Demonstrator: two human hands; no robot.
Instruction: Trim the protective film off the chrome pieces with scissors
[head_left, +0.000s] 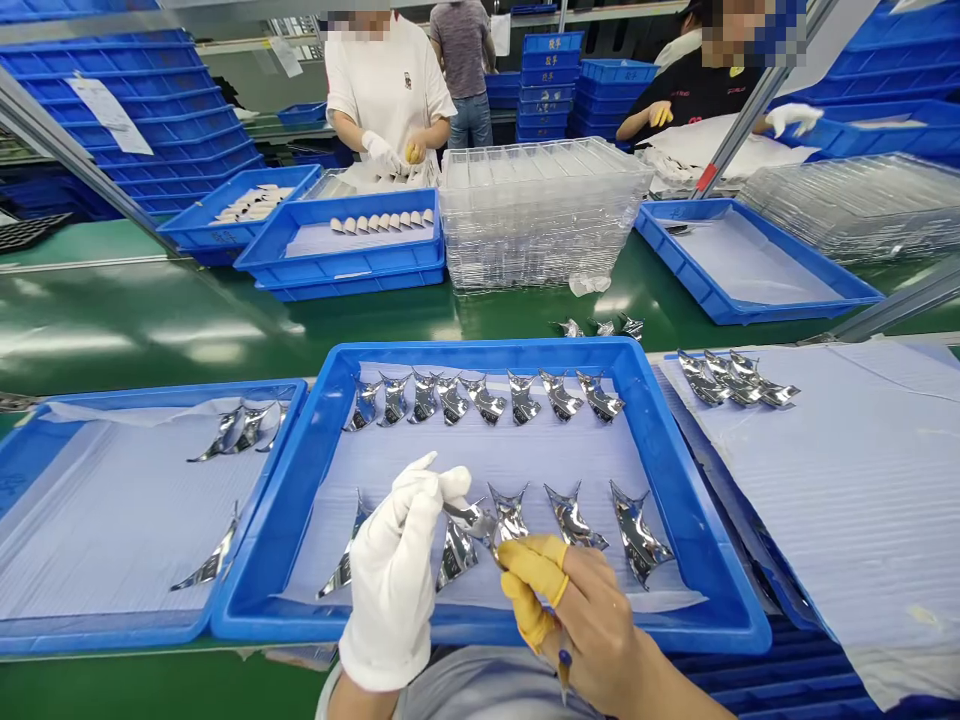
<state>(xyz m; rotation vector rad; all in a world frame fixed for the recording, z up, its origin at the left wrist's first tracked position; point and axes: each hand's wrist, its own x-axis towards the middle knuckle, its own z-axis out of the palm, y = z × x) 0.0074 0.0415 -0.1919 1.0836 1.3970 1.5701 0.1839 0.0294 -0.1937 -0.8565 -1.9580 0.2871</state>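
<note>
My left hand (pixel 405 560), in a white glove, pinches one end of a small curved chrome part (pixel 472 518) above the middle blue tray (pixel 277 560). My right hand (pixel 577 600) wears yellow finger cots and is closed at the other end of that part. A slim pen-like tool (pixel 564 672) sticks out below the right palm; its front end is hidden by the fingers. Several similar chrome parts lie on the tray's white liner, in a back row (pixel 452 400) and a front row (pixel 639 530).
To the left stands another blue tray (pixel 255 500) with a few chrome parts. At right, chrome parts (pixel 735 378) lie on white sheeting (pixel 840 450). Behind are stacked clear plastic trays (pixel 540 220), more blue trays (pixel 345 270) and a co-worker in a white shirt (pixel 386 80).
</note>
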